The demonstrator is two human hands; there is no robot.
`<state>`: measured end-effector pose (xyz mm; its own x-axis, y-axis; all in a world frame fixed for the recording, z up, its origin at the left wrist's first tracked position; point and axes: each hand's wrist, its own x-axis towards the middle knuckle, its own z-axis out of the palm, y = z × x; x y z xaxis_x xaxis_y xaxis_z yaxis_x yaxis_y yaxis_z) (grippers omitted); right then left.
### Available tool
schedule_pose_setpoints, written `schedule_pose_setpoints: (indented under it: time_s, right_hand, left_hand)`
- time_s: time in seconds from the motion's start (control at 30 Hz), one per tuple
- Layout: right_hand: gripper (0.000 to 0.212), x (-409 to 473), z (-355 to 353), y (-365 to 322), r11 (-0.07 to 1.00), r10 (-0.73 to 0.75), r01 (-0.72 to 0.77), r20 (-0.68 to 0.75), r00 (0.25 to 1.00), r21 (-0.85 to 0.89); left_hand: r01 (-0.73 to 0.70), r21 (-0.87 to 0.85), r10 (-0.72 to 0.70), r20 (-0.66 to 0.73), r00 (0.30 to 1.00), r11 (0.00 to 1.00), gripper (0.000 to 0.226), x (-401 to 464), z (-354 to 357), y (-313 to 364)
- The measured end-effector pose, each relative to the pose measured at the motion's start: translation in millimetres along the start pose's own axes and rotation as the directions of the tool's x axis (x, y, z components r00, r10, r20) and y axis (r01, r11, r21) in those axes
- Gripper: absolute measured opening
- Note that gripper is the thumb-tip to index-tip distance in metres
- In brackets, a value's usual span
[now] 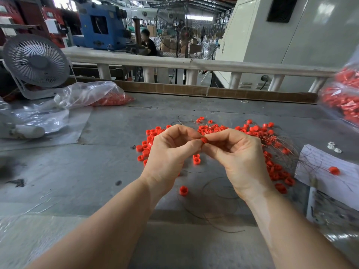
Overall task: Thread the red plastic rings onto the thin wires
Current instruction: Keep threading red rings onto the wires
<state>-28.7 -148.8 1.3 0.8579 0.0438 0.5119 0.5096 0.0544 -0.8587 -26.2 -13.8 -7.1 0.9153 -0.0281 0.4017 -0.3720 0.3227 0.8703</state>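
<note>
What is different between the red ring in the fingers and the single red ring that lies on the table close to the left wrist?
The held red ring is above the table, pinched between the left hand and the right hand; the lone red ring rests on the grey table, untouched. Fingers hide most of the held ring; the lone one shows whole. Both are the same bright red plastic.

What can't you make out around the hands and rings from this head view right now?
- Red ring between the left hand and right hand: fingertips cover most of it; wire through it too thin to confirm.
- Loose rings behind the hands: partly hidden.
- Bag of rings, right edge: blurred, cut off.
</note>
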Motion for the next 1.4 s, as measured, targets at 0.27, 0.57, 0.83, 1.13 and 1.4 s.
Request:
schedule_pose_setpoints:
  time_s: [0.27, 0.57, 0.83, 1.13, 1.4]
  right_hand:
    - [0.013, -0.8, -0.2, 0.8, 1.000, 0.005, -0.005, 0.008, 1.000, -0.022]
    - [0.012, -0.8, 1.0, 2.0, 1.000, 0.029, -0.029, 0.009, 1.000, -0.003]
    - [0.016, -0.1, 2.1, 1.0, 0.994, 0.098, -0.098, 0.007, 0.995, 0.051]
    - [0.017, -2.5, 2.8, 5.5, 0.985, 0.152, -0.149, 0.024, 0.988, -0.083]
    - [0.022, -2.1, 2.9, 7.3, 0.987, 0.145, -0.145, 0.008, 0.989, -0.070]
  left_hand:
    - [0.000, 0.043, -0.001, 0.007, 1.000, 0.999, 0.019, -0.6, 1.2, 1.8]
    - [-0.001, 0.081, 0.005, -0.041, 0.999, 0.997, 0.019, 0.0, 3.5, 2.0]
    - [0.038, 0.001, -0.038, -0.024, 0.999, 0.999, 0.012, -2.5, 3.6, 4.4]
    - [0.090, 0.114, -0.096, 0.053, 0.994, 0.989, 0.022, -6.7, 7.9, 4.0]
    - [0.069, 0.198, -0.077, 0.036, 0.996, 0.978, 0.026, -5.3, 9.5, 7.6]
